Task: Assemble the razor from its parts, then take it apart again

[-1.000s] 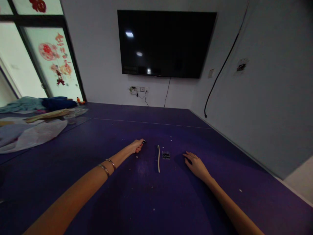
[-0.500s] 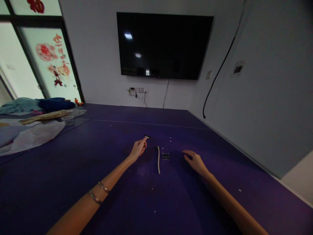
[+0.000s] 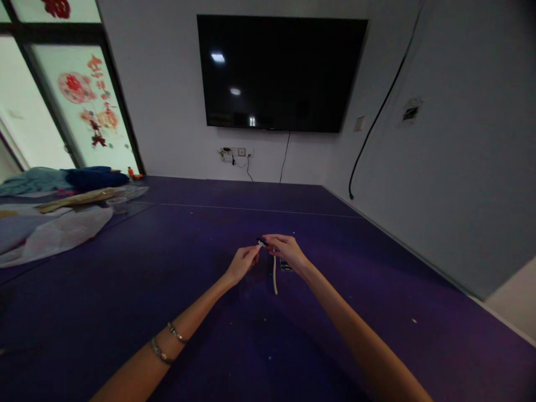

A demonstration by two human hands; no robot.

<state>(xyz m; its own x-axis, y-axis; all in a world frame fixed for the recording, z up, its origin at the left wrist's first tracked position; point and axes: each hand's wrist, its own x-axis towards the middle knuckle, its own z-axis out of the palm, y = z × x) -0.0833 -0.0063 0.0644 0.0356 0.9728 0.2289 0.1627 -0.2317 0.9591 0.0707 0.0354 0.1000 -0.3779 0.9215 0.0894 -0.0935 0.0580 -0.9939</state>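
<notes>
My left hand [image 3: 243, 263] is closed in a pinch around a small razor [image 3: 262, 243], whose dark head sticks up past the fingertips; the handle is mostly hidden in the hand. From the other side my right hand [image 3: 288, 251] meets it, thumb and fingers closed at the razor's dark head. Just below the right hand, a thin, slightly bent cream-coloured stick [image 3: 275, 276] lies on the purple surface, its far end covered by the fingers. Beside it is a small clear case [image 3: 286, 266] with dark strips inside, partly hidden by my right hand.
Several small white specks dot the purple surface [image 3: 188, 312]. To the left lie plastic bags [image 3: 62, 234] and folded blue cloths [image 3: 96, 177]. A television [image 3: 285, 72] hangs on the far wall, and a black cable [image 3: 379, 114] dangles by the right wall.
My right hand has moved left and up from the open surface to the razor, and its fingers have closed there. The left hand has shifted slightly right and down with the razor.
</notes>
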